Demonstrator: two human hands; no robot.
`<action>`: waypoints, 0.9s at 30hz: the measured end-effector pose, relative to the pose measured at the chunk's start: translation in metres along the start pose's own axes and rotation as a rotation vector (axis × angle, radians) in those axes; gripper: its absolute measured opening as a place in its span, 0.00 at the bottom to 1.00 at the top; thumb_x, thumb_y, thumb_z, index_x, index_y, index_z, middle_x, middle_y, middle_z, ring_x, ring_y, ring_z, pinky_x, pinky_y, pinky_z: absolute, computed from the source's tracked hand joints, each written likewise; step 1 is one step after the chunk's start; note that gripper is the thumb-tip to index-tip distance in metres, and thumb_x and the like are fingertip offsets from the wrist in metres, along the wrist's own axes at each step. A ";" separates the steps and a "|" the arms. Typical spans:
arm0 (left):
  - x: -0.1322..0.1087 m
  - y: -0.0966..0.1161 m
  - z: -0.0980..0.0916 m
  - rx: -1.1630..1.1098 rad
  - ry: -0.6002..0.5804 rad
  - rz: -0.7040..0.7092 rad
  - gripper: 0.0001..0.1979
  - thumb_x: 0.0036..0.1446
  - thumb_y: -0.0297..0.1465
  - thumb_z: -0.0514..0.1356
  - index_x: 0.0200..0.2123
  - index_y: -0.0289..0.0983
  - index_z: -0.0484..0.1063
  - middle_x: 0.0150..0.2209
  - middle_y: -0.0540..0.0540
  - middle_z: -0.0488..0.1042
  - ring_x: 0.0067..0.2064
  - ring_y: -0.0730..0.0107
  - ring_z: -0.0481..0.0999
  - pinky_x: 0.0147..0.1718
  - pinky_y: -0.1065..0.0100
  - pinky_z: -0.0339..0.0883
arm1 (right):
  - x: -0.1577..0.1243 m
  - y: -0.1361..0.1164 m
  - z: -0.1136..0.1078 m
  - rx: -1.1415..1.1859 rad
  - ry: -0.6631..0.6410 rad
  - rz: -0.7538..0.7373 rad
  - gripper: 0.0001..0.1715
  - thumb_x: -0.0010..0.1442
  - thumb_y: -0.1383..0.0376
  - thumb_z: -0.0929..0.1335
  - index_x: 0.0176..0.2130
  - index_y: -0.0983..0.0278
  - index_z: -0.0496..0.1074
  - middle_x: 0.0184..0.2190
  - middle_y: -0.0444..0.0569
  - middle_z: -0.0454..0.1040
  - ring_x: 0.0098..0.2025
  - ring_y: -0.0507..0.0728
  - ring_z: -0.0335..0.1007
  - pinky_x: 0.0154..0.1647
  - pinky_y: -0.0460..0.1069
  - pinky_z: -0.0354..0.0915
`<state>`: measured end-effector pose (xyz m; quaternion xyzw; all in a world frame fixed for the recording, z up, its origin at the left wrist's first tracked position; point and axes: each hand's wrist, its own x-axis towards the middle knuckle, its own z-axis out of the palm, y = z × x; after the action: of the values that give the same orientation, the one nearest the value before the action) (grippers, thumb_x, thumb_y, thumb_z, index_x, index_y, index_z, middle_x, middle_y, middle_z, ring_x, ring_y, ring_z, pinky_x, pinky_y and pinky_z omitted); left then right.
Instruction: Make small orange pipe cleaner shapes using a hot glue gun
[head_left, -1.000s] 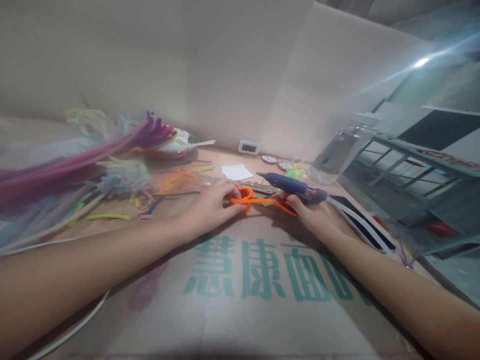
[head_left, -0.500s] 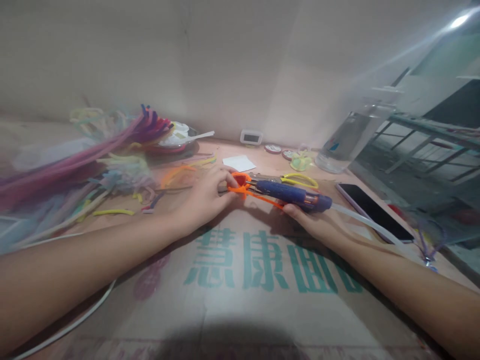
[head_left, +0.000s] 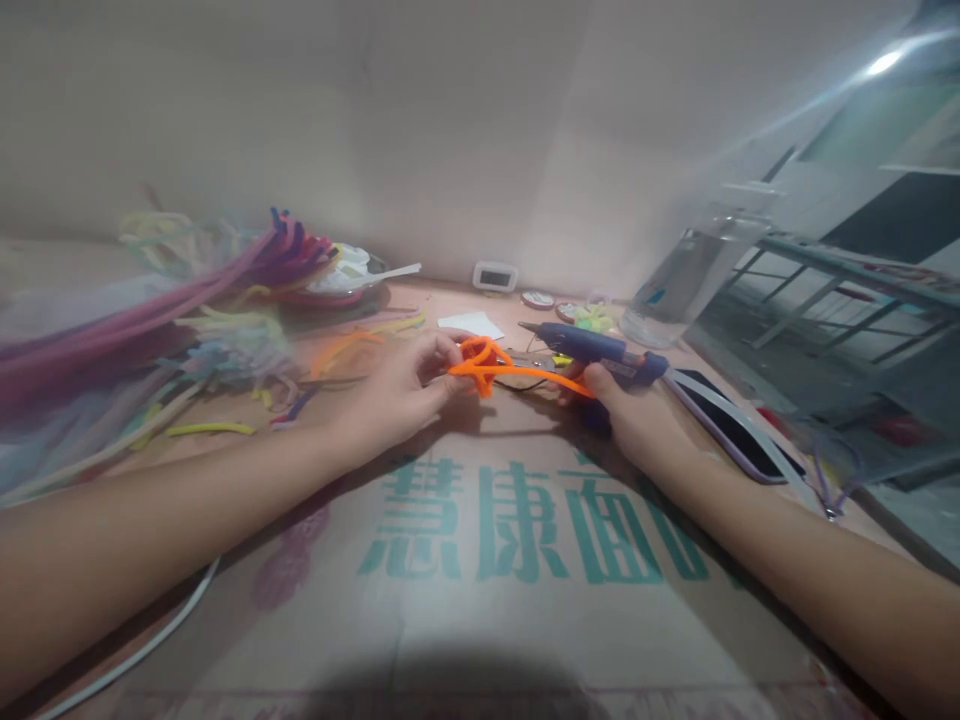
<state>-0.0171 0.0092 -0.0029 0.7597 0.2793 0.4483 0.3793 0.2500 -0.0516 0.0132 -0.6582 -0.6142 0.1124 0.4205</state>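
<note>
Between thumb and fingers, my left hand [head_left: 409, 385] pinches an orange pipe cleaner shape [head_left: 484, 365] bent into loops. One orange strand runs from it across to my right hand [head_left: 615, 400], whose thumb presses on its end. That same hand is wrapped round a blue glue gun [head_left: 589, 345]. The gun's nozzle points left, apart from and above the strand. A pale glue stick [head_left: 739, 420] sticks out of its back end. My right fingers are mostly hidden behind the gun and thumb.
Bundles of coloured pipe cleaners [head_left: 187, 290] lie at left. Behind are a white paper [head_left: 471, 325], a small digital display [head_left: 495, 277] and a clear water jug [head_left: 675, 275]. A phone [head_left: 727, 425] rests at right. A white cable [head_left: 150, 645] crosses the lower left.
The glue gun's nozzle has come away from the orange loops, up and to the right. The orange strand now stretches between both hands in front of the gun.
</note>
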 end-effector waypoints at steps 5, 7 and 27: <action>0.000 0.006 0.000 -0.029 0.039 -0.007 0.14 0.63 0.42 0.61 0.32 0.39 0.63 0.51 0.41 0.77 0.49 0.59 0.79 0.49 0.55 0.74 | -0.001 0.005 0.005 0.262 -0.093 0.114 0.33 0.58 0.35 0.66 0.40 0.59 0.78 0.33 0.53 0.83 0.39 0.65 0.81 0.45 0.59 0.76; -0.001 0.008 -0.001 -0.021 0.044 -0.027 0.15 0.64 0.45 0.60 0.35 0.39 0.66 0.47 0.43 0.78 0.44 0.62 0.79 0.44 0.58 0.75 | -0.002 0.009 0.009 0.364 -0.127 0.145 0.35 0.59 0.34 0.65 0.41 0.60 0.77 0.35 0.52 0.83 0.38 0.63 0.81 0.41 0.57 0.78; 0.001 -0.005 0.000 0.327 -0.039 0.074 0.10 0.61 0.36 0.62 0.30 0.39 0.67 0.46 0.44 0.76 0.49 0.59 0.75 0.50 0.59 0.68 | -0.018 -0.015 0.006 0.092 -0.226 -0.228 0.14 0.56 0.50 0.71 0.34 0.56 0.76 0.33 0.49 0.80 0.37 0.63 0.79 0.41 0.58 0.78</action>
<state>-0.0170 0.0124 -0.0064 0.8296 0.3128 0.3958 0.2392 0.2308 -0.0670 0.0131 -0.5474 -0.7227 0.1653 0.3882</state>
